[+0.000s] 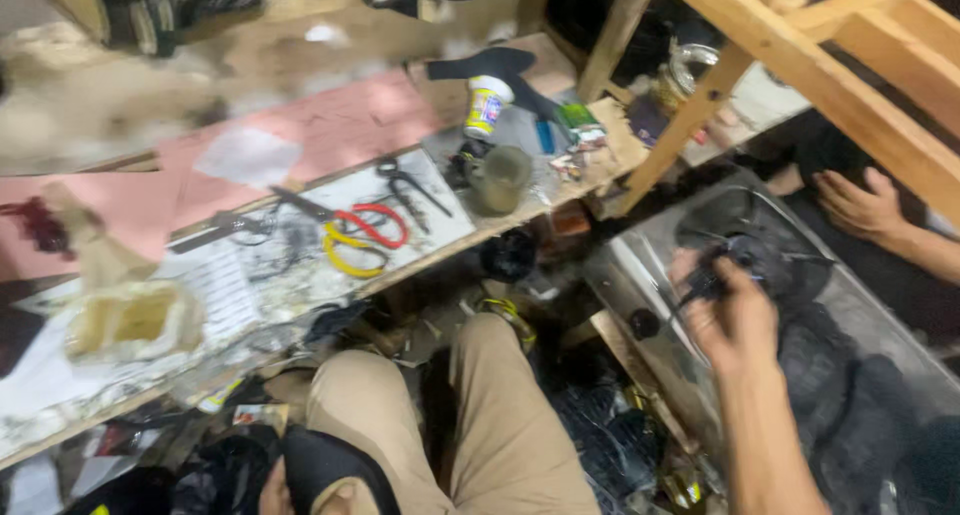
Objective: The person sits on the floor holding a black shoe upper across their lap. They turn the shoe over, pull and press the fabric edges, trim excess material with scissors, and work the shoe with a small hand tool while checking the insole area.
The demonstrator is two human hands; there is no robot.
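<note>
My right hand (732, 320) reaches out to the right with its fingers curled around a small black piece (712, 275). It holds the piece over a metal tray (650, 275) filled with dark black material. At the bottom edge a bit of skin (272, 493) shows beside a curved black piece (330, 465) near my tan-trousered legs (500, 415). It may be my left hand, but the blur hides its fingers. Another person's hand (858, 205) rests at the far right, beyond the tray.
A low cluttered bench (300, 125) runs along the left, with red- and yellow-handled scissors (365, 237), dark pliers (410, 187), a white glue bottle (485, 105), a grey cup (500, 178) and a pink board. Slanted wooden beams (800, 55) cross the upper right. Scraps litter the floor.
</note>
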